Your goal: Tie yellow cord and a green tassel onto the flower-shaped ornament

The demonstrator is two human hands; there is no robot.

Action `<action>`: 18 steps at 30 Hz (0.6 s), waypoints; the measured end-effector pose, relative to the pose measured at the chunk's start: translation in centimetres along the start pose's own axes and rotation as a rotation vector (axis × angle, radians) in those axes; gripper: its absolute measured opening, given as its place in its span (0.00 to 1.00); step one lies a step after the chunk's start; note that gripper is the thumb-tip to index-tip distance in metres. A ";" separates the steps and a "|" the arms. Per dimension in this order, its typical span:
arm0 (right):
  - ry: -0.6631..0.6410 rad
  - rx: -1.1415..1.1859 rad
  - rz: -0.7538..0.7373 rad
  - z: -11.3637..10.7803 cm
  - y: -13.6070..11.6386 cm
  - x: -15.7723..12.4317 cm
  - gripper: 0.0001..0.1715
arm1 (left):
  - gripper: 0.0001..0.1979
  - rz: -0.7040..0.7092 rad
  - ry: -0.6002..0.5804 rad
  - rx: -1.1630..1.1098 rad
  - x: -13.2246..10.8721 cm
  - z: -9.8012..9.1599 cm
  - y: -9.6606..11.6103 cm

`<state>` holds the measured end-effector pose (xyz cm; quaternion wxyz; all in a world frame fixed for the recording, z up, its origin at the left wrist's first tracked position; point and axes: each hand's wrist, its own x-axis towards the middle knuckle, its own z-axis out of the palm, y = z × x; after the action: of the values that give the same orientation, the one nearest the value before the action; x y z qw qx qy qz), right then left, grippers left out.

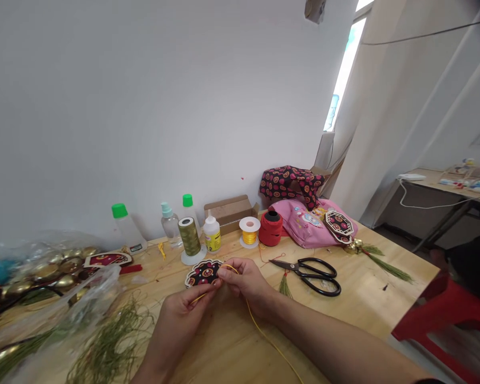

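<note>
Yellow cord [264,329] runs up from the bottom edge across the pale wooden table [356,314] into both hands, closest to me. My feed shows the left hand [184,312] clenched lightly on it, thumb and fingers pinching the strand. The right hand [246,282] pinches a small loop of the cord at the right edge of a flat scalloped ornament with a black, red and gold pattern [202,273]. I cannot tell whether that ornament rests on the table or is lifted. Left of the hands lie loose green grass-like strands [112,341] and clear plastic bags of gold bells [48,272]. Right of the hands sit black-handled scissors [314,274], with a small green tassel [285,285] just beside their blades. Further back stands a row: an olive-green thread spool [189,237], a small white glue bottle with a yellow label [212,234], a white reel of yellow cord [249,232] and a red cord spool [271,228]. Behind them, against the white wall, are clear bottles with green caps [126,226] and an open cardboard box [228,210]. At the far right of the table a pink bag [300,226] carries more patterned ornaments [338,223].
</note>
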<state>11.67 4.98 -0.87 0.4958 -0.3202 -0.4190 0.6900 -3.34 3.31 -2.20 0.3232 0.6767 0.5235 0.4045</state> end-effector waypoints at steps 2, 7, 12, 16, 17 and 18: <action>0.019 -0.018 -0.002 0.0 0.0 -0.1 0.15 | 0.10 0.027 -0.011 0.040 0.0 0.0 0.2; -0.023 -0.049 -0.012 0.1 -0.2 -0.3 0.14 | 0.10 -0.004 -0.022 0.006 -0.1 0.0 0.5; -0.057 -0.047 0.019 -0.1 -0.2 -0.2 0.16 | 0.11 -0.014 -0.089 -0.009 -0.2 0.2 0.4; 0.023 -0.010 0.008 0.0 -0.1 -0.1 0.16 | 0.10 0.010 -0.057 0.037 0.0 0.1 0.7; 0.032 -0.002 0.007 0.0 -0.1 -0.1 0.15 | 0.10 0.010 -0.058 0.042 0.0 0.1 0.7; 0.030 -0.001 0.003 0.0 -0.1 -0.1 0.15 | 0.10 0.004 -0.060 0.044 0.0 0.0 0.7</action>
<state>11.72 4.89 -0.82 0.5007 -0.3313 -0.4114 0.6857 -2.97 3.14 -1.58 0.3230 0.6965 0.5212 0.3728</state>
